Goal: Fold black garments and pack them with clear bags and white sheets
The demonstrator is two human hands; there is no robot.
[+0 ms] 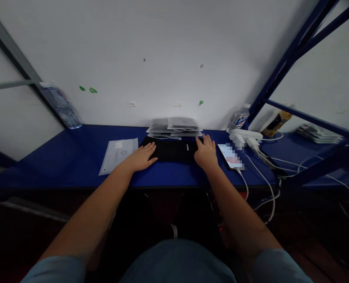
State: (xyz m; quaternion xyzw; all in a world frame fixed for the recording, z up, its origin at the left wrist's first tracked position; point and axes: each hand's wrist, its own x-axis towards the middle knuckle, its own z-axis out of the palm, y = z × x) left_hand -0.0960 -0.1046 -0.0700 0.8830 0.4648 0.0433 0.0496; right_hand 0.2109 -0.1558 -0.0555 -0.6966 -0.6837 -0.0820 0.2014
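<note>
A black folded cloth (171, 151) with a small white label mark lies flat on the blue table (74, 165). My left hand (142, 156) rests on its left end, fingers stretched out and palm down. On its right end lies my right hand (206, 152), also flat with the fingers spread. Neither hand grips anything. Left of my left hand is a frosted plastic bag (120, 155) with a round printed mark. Behind the cloth, against the wall, sits a stack of similar frosted bags (174, 126).
A phone (231, 156) on a white cable lies right of my right hand. Beyond it are a white power strip (245, 136) with plugs and a water bottle (238, 118). Another bottle (63, 108) leans at the left. Blue frame bars (292, 59) rise at the right.
</note>
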